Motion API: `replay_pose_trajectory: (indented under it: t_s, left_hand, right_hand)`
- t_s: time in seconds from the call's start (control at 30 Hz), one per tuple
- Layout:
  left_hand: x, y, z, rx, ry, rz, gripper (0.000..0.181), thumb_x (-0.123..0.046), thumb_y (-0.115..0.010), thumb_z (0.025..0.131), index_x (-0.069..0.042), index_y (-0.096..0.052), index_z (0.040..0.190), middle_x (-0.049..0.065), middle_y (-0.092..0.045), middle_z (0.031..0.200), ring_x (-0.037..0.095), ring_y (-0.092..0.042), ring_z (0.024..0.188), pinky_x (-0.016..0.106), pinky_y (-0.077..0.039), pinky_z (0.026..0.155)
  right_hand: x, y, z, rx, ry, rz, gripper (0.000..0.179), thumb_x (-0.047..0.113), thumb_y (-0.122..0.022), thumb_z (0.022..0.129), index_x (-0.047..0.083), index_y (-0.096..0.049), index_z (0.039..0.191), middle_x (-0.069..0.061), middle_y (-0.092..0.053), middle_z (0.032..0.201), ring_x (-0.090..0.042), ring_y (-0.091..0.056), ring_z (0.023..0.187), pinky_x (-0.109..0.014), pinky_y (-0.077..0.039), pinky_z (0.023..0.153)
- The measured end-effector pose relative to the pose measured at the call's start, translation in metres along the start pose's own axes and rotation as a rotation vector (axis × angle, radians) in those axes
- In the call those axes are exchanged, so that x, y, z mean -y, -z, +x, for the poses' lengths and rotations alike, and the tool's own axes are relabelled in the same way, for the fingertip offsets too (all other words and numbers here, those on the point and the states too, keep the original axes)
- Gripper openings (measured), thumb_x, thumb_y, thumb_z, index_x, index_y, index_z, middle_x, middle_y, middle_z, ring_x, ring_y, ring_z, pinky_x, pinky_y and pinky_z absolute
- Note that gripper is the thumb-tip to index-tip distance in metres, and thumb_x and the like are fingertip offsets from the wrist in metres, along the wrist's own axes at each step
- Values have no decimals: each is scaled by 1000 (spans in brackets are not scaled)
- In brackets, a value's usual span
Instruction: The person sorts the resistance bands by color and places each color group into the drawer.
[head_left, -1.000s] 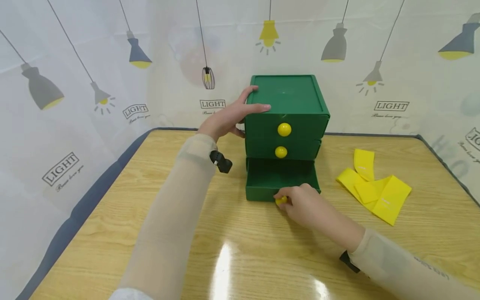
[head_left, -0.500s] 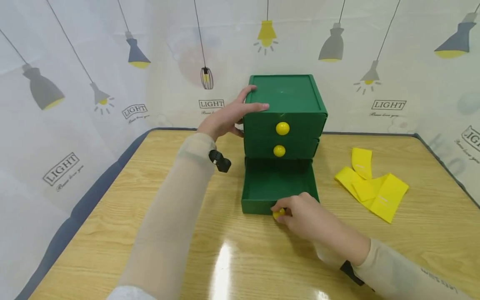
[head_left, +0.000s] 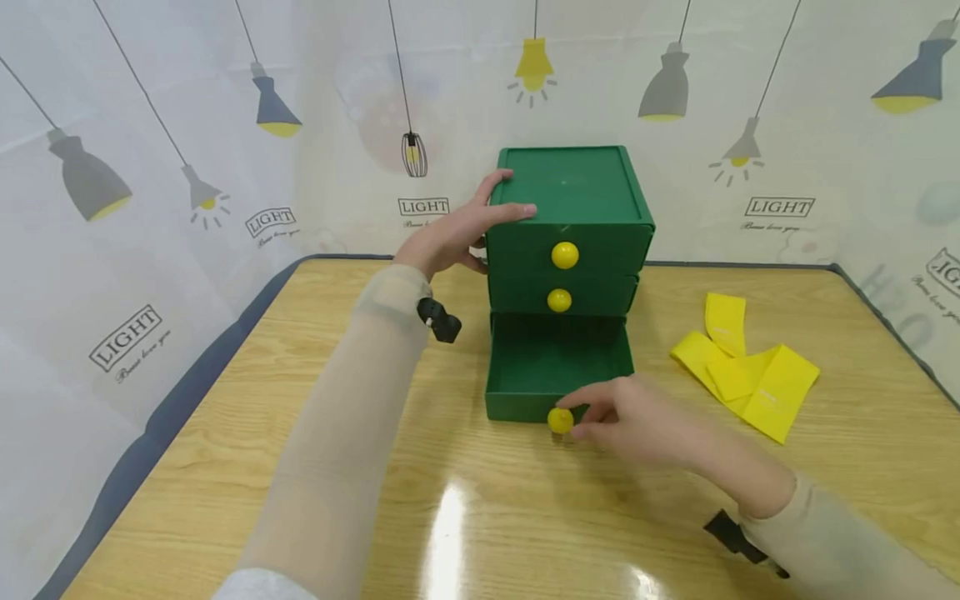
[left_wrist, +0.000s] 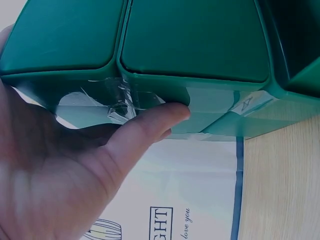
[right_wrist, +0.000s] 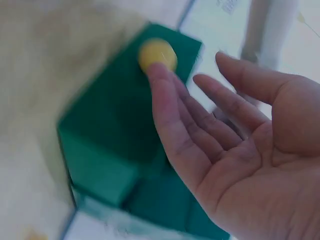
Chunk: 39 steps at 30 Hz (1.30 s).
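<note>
A green three-drawer cabinet (head_left: 570, 185) stands at the back of the table. Its bottom drawer (head_left: 517, 407) is pulled out, and nothing shows inside it. My left hand (head_left: 450, 237) rests against the cabinet's upper left edge, some fingers on the top and others along the side. In the left wrist view, one straight finger (left_wrist: 147, 125) lies on the taped side wall. Beside the drawer's yellow knob (head_left: 560, 420) is my right hand (head_left: 645, 421), its fingers extended and loosened from the knob. Whether a fingertip still touches the knob, I cannot tell.
Folded yellow cloth strips (head_left: 750, 375) lie on the wooden table (head_left: 315, 400) to the right of the cabinet. Two upper drawers with yellow knobs (head_left: 565, 255) are closed. A printed curtain (head_left: 360, 92) hangs close behind the table.
The bottom drawer came further out toward me, then shifted very slightly back. My right hand has released its knob and drawn a little to the right. The left hand has stayed put.
</note>
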<state>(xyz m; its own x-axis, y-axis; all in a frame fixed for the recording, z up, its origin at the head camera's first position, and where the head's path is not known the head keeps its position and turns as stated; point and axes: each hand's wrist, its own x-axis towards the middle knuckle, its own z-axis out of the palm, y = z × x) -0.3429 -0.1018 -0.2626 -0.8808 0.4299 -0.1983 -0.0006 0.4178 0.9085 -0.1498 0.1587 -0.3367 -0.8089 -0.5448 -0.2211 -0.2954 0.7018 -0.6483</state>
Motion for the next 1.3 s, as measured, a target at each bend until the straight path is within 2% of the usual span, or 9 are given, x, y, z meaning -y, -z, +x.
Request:
replay_pose_trajectory:
  t_s: [0.1,0.23,0.43,0.6,0.83,0.93,1.07,1.17,1.3]
  left_hand:
    - [0,1,0,3,-6,1,90,-63,-68,96,-62,-7,162,0,-2,181,52,-20,161,65,-54,108]
    - [-1,1,1,3,-13,0,89,-63,-67,96,-62,-7,162,0,-1,181,52,-19,162,66,-54,108]
    - [0,2,1,-2,-12,1,88,-63,-66,97,-63,-7,162,0,-1,181,53,-19,162,67,-53,108]
    - [1,2,2,-7,-10,-3,88,-63,-67,97,-62,-7,162,0,-1,181,53,-19,161,67,-53,108]
    - [3,3,3,-5,-12,3,87,-63,-66,97,-63,-8,162,-1,-2,181,52,-19,162,67,-53,109]
    - [4,2,3,-7,-14,5,87,-64,-66,97,-63,-8,162,-1,-2,181,51,-19,162,66,-53,108]
    - [5,2,4,-2,-12,1,87,-64,-66,97,-63,-8,162,-1,-2,181,51,-19,162,66,-54,108]
    - [4,1,3,4,-12,-1,87,-63,-66,98,-62,-7,162,-1,-2,181,51,-19,162,67,-53,108]
    - [3,0,3,1,-22,-7,87,-62,-65,98,-61,-8,163,-1,-3,181,51,-19,161,68,-53,107]
  right_hand:
    - [-7,25,-15,-35,-12,-7,36,28,-74,102,12,-73,133,2,-79,102,-13,-67,85,-30,-58,73]
    - [-33,65,-32,-113,-63,-25,39,31,-71,104,11,-70,137,-2,-77,112,-15,-71,88,-31,-60,74]
    - [-100,113,-46,-245,-160,-82,46,35,-66,107,7,-62,143,-17,-69,134,-15,-63,80,-29,-55,67]
    - [-159,140,-54,-253,-267,-129,63,45,-57,110,1,-49,154,-27,-60,139,-22,-62,85,-33,-53,65]
    - [-228,152,-64,-212,-348,-129,75,44,-52,112,-16,-35,154,-44,-47,138,-53,-62,111,-52,-62,80]
    - [-253,152,-65,-189,-366,-77,78,46,-50,113,-16,-29,156,-46,-41,143,-50,-64,109,-50,-63,81]
    - [-277,148,-63,-81,-406,21,86,54,-44,113,-13,-21,160,-44,-36,153,-37,-64,113,-40,-60,83]
    - [-285,146,-63,-16,-427,57,88,56,-41,113,-13,-18,161,-41,-36,156,-33,-62,118,-36,-57,84]
    - [-287,145,-63,-19,-424,35,86,54,-49,112,-15,-24,158,-37,-41,147,-34,-59,117,-37,-56,83]
